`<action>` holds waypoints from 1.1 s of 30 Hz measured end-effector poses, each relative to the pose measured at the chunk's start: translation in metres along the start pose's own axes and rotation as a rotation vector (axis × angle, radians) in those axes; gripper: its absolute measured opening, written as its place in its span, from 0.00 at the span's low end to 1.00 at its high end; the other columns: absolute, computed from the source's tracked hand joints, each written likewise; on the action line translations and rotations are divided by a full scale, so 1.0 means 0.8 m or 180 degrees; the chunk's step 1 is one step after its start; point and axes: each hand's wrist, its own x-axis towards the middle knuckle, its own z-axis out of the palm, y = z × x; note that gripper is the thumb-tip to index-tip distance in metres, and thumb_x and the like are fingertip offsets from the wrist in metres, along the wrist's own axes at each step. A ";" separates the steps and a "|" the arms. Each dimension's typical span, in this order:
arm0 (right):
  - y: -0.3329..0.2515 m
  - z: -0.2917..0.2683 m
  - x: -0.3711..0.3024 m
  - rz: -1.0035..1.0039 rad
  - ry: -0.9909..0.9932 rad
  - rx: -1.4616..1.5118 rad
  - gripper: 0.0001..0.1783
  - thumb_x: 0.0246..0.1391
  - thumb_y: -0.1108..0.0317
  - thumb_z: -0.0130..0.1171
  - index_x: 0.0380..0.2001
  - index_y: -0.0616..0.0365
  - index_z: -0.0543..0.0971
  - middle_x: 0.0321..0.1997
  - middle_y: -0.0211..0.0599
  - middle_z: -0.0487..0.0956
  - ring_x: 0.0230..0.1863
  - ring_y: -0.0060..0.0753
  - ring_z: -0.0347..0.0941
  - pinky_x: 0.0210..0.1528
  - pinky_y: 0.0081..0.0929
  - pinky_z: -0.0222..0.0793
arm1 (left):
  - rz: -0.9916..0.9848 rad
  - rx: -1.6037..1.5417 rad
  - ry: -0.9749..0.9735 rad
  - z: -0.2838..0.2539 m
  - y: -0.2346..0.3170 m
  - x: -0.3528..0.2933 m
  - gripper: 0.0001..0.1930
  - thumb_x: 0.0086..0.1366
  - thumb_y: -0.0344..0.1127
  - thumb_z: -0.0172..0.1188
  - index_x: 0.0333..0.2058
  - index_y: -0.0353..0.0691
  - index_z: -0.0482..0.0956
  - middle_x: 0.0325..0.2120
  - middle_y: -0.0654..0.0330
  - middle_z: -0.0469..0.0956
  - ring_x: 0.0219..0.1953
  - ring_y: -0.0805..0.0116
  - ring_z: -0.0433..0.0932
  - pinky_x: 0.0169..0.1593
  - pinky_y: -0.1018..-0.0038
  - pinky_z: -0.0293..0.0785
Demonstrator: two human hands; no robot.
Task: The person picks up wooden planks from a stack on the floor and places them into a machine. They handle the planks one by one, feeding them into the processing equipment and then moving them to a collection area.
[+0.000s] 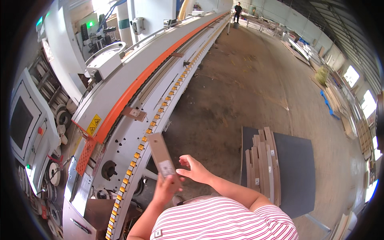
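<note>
A narrow brown board strip (159, 150) with a white label near its lower end is tilted up in front of me. My left hand (164, 189) grips it at that lower end, with the fingers wrapped round the edge. Just to the right, my right hand (195, 169) is raised with its fingers apart and holds nothing. The strip's upper end overlaps the yellow roller rail (145, 139) of a long machine in this view. A smaller brown labelled piece (135, 113) lies in the machine beside its orange strip (127, 91).
Several brown strips are stacked (262, 166) on a dark grey panel (295, 168) to my right. A control cabinet (30, 114) stands at the far left. Another brown piece (177, 54) sits farther along the machine. A person (237, 12) stands at the far end.
</note>
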 end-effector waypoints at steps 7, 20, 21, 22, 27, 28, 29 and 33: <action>0.040 -0.027 -0.048 0.1200 -0.0399 0.1115 0.15 0.58 0.65 0.62 0.43 0.65 0.76 0.39 0.39 0.81 0.41 0.30 0.79 0.47 0.27 0.75 | 0.0587 -0.1833 0.1504 -0.149 0.021 -0.024 0.15 0.74 0.41 0.47 0.55 0.43 0.65 0.48 0.55 0.76 0.46 0.62 0.78 0.32 0.71 0.78; 0.056 -0.061 -0.062 0.1624 -0.0344 0.1116 0.08 0.61 0.70 0.56 0.38 0.64 0.75 0.35 0.36 0.79 0.35 0.25 0.77 0.42 0.24 0.76 | 0.1046 -0.1581 0.2075 -0.303 0.067 0.023 0.21 0.74 0.51 0.45 0.50 0.38 0.69 0.42 0.57 0.77 0.41 0.66 0.79 0.29 0.77 0.73; 0.057 -0.061 -0.061 0.1652 -0.0347 0.1078 0.07 0.61 0.70 0.56 0.38 0.64 0.75 0.35 0.36 0.79 0.35 0.25 0.77 0.42 0.24 0.76 | 0.0999 -0.1455 0.2175 -0.308 0.067 0.027 0.22 0.74 0.52 0.45 0.50 0.37 0.70 0.42 0.57 0.78 0.41 0.66 0.79 0.30 0.77 0.74; 0.057 -0.060 -0.060 0.1785 -0.0314 0.0980 0.07 0.61 0.70 0.56 0.38 0.64 0.75 0.34 0.36 0.79 0.35 0.25 0.77 0.41 0.24 0.76 | 0.0801 -0.1436 0.2246 -0.315 0.068 0.031 0.23 0.74 0.53 0.44 0.49 0.37 0.70 0.42 0.56 0.78 0.41 0.65 0.80 0.30 0.77 0.74; 0.063 -0.061 -0.055 0.1754 -0.0285 0.1066 0.08 0.61 0.70 0.56 0.38 0.64 0.75 0.34 0.37 0.79 0.35 0.26 0.77 0.41 0.24 0.76 | 0.0846 -0.1251 0.2579 -0.347 0.079 0.040 0.24 0.74 0.57 0.41 0.49 0.42 0.69 0.39 0.54 0.78 0.40 0.58 0.80 0.36 0.70 0.76; 0.065 -0.062 -0.054 0.1801 -0.0256 0.1057 0.08 0.61 0.70 0.56 0.38 0.64 0.75 0.34 0.37 0.79 0.35 0.26 0.77 0.41 0.24 0.76 | 0.0798 -0.1235 0.2601 -0.352 0.080 0.039 0.24 0.74 0.58 0.41 0.48 0.42 0.69 0.38 0.55 0.78 0.40 0.58 0.80 0.36 0.70 0.76; 0.066 -0.063 -0.052 0.1819 -0.0244 0.1073 0.08 0.61 0.70 0.56 0.38 0.64 0.75 0.34 0.37 0.79 0.35 0.26 0.77 0.41 0.24 0.76 | 0.0741 -0.1215 0.2629 -0.356 0.080 0.038 0.24 0.74 0.58 0.40 0.48 0.42 0.69 0.38 0.55 0.78 0.39 0.58 0.80 0.37 0.70 0.76; 0.074 -0.068 -0.047 0.1923 -0.0213 0.1087 0.08 0.61 0.69 0.56 0.38 0.65 0.75 0.35 0.38 0.79 0.35 0.26 0.77 0.41 0.25 0.76 | 0.0599 -0.1187 0.2624 -0.357 0.081 0.039 0.25 0.73 0.60 0.40 0.47 0.43 0.69 0.36 0.55 0.78 0.39 0.59 0.80 0.34 0.71 0.73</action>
